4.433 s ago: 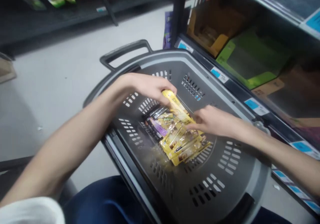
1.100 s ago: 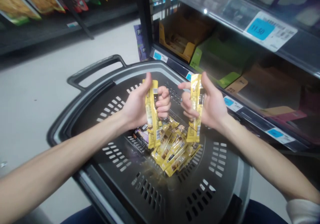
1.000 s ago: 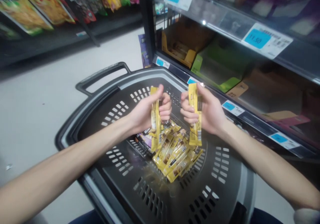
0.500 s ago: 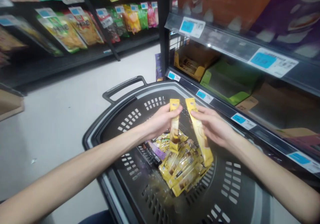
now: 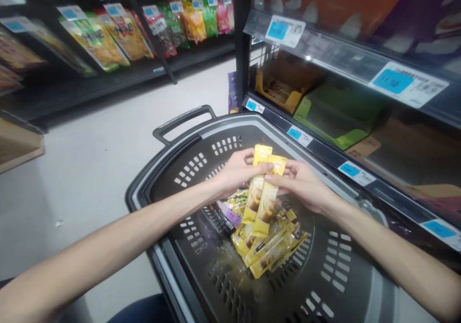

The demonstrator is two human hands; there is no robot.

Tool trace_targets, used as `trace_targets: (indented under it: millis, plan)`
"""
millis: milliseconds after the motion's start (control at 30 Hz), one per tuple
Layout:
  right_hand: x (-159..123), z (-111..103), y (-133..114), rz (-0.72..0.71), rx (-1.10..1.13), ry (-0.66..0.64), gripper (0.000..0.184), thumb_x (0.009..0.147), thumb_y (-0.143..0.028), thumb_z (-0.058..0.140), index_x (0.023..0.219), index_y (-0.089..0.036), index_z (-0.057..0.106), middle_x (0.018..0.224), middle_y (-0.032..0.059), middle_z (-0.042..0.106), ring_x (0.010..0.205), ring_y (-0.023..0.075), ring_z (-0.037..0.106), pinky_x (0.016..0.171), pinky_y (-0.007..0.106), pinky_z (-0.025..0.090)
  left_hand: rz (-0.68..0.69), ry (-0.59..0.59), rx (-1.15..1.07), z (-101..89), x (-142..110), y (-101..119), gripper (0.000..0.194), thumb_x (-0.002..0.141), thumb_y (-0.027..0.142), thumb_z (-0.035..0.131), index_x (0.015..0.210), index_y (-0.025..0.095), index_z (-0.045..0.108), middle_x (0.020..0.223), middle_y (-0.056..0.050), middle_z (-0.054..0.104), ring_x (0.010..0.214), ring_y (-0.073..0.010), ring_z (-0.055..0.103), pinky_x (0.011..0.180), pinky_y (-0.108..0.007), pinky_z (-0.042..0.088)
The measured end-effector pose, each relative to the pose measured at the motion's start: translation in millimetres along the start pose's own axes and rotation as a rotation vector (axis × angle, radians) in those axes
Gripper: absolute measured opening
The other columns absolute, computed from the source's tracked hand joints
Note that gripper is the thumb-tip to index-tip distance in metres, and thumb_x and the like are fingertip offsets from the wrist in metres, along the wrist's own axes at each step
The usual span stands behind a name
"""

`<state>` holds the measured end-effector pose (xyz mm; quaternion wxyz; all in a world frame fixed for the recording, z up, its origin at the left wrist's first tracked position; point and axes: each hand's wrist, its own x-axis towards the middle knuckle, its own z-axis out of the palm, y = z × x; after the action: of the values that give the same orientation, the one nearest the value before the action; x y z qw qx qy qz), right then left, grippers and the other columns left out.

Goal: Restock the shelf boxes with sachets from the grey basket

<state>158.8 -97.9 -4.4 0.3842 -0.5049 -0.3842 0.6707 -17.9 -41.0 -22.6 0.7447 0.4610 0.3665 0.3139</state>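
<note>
Two long yellow stick sachets with a printed cup meet side by side above the basket, their edges overlapping. My left hand [image 5: 239, 172] is closed on the left stick sachet [image 5: 253, 200], its thumb reaching across onto the other one. The right stick sachet [image 5: 266, 210] is pinched by my right hand [image 5: 306, 184], thumb in front and fingers behind. Below them, a pile of similar yellow sachets [image 5: 273, 251] lies on the floor of the dark shopping basket [image 5: 324, 217]. A purple packet [image 5: 230, 214] and dark packets [image 5: 219, 217] lie at the pile's left.
A shelf with price tags [image 5: 356, 173] runs along the basket's right side. It holds a yellow open carton [image 5: 279, 92] and a green carton [image 5: 324, 121]. Bagged snacks [image 5: 90, 42] fill the far-left rack. The basket's handle [image 5: 183, 121] sticks out at the back.
My hands have come together, so the two sachets, earlier apart, now overlap. My left thumb has moved onto the right-hand sachet. The view has shifted slightly.
</note>
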Motion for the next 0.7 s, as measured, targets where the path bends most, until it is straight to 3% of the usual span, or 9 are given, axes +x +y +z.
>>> trace_targets:
  millis: [133, 267, 367, 467, 567, 700]
  plan:
    - [-2, 3, 3, -0.046, -0.031, 0.037, 0.045, 0.064, -0.021, 0.093, 0.105, -0.015, 0.074, 0.095, 0.0059, 0.078, 0.073, 0.0135, 0.071, 0.059, 0.021, 0.056, -0.004, 0.014, 0.073, 0.8, -2, 0, 0.053, 0.062, 0.032, 0.095, 0.104, 0.011, 0.069, 0.101, -0.011, 0.075, 0.081, -0.0132, 0.069, 0.074, -0.026, 0.055]
    - [-4, 4, 4, -0.079, -0.009, 0.047, 0.046, 0.063, -0.022, 0.094, 0.102, -0.017, 0.07, 0.094, 0.0049, 0.078, 0.077, 0.0156, 0.072, 0.064, 0.024, 0.058, -0.015, -0.031, 0.068, 1.0, -2, 0, 0.056, 0.063, 0.032, 0.094, 0.108, 0.011, 0.069, 0.104, -0.011, 0.075, 0.087, -0.0151, 0.07, 0.081, -0.029, 0.055]
    - [-1, 2, 4, -0.139, -0.041, 0.052, 0.044, 0.061, -0.022, 0.095, 0.096, -0.018, 0.069, 0.09, 0.0041, 0.078, 0.082, 0.0193, 0.074, 0.075, 0.031, 0.06, -0.024, -0.096, 0.062, 2.2, -3, 4, 0.06, 0.063, 0.033, 0.095, 0.112, 0.013, 0.067, 0.11, -0.012, 0.074, 0.093, -0.0163, 0.07, 0.09, -0.033, 0.054]
    - [4, -4, 3, -0.242, -0.115, 0.068, 0.042, 0.064, -0.028, 0.094, 0.099, -0.018, 0.074, 0.102, 0.0076, 0.079, 0.097, 0.025, 0.074, 0.094, 0.041, 0.058, -0.008, -0.106, 0.124, 3.2, -4, 9, 0.062, 0.062, 0.034, 0.096, 0.108, 0.014, 0.058, 0.108, -0.011, 0.072, 0.094, -0.0161, 0.068, 0.092, -0.033, 0.053]
    - [8, -9, 0, -0.307, -0.157, 0.136, 0.038, 0.07, -0.035, 0.09, 0.099, -0.017, 0.077, 0.108, 0.0088, 0.079, 0.103, 0.028, 0.074, 0.1, 0.046, 0.056, 0.057, -0.13, 0.31, 2.8, -7, 11, 0.072, 0.069, 0.035, 0.091, 0.124, 0.018, 0.048, 0.121, -0.013, 0.067, 0.104, -0.0202, 0.067, 0.092, -0.036, 0.055]
    - [8, -9, -1, -0.281, -0.014, 0.254, 0.036, 0.074, -0.042, 0.087, 0.096, -0.016, 0.075, 0.103, 0.0089, 0.079, 0.089, 0.0245, 0.074, 0.08, 0.038, 0.062, 0.277, -0.223, 0.837, 2.2, -12, 4, 0.086, 0.087, 0.048, 0.073, 0.155, 0.02, 0.029, 0.143, -0.019, 0.054, 0.13, -0.0314, 0.057, 0.113, -0.051, 0.045]
